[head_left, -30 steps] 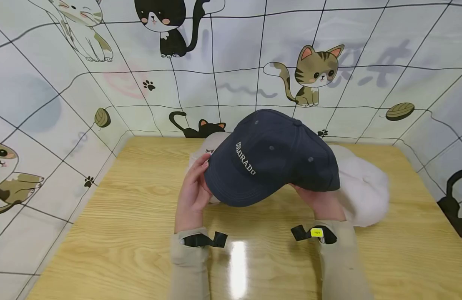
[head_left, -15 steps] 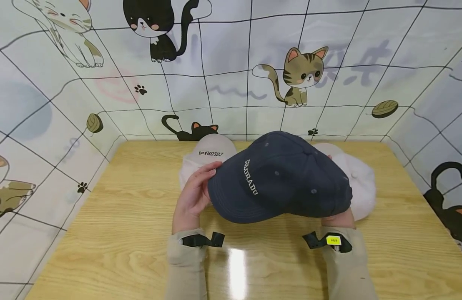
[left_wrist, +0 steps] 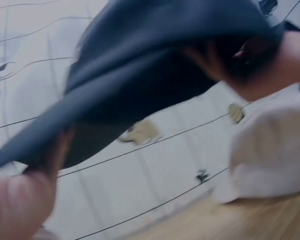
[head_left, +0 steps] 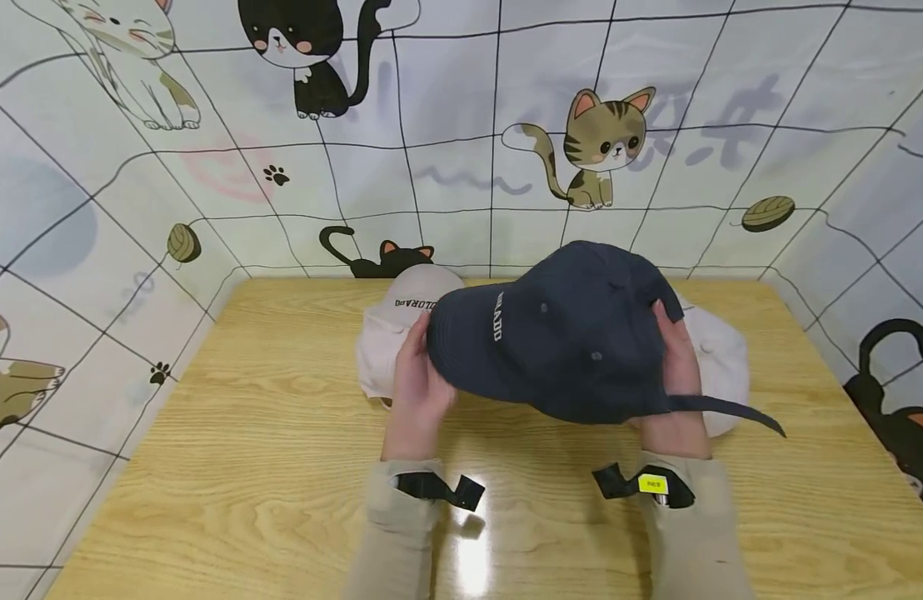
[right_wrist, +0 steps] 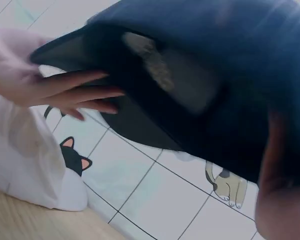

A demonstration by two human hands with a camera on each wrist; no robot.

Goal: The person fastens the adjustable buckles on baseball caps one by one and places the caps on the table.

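Note:
A navy baseball cap (head_left: 581, 342) with white lettering on its front is held up above the table, brim to the left. My left hand (head_left: 420, 387) grips the brim, its fingers (right_wrist: 85, 90) stretched under it in the right wrist view. On the right, my right hand (head_left: 679, 367) holds the back of the cap; its thumb shows on the outside and its other fingers are mostly hidden by the cap. A loose navy strap (head_left: 731, 407) sticks out past my right wrist. Inside the cap, a pale label (right_wrist: 140, 45) is visible but blurred.
Behind my left hand a pale cap (head_left: 382, 337) with dark lettering sits on the wooden table (head_left: 229, 467). Another pale cap (head_left: 724, 367) lies behind my right hand, partly covered. A cat-printed cloth (head_left: 446, 108) hangs along the back and sides.
The navy cap has turned, so its lettering faces further left and its back strap now sticks out. My left hand has shifted right, and my right thumb has come into view on the cap's back.

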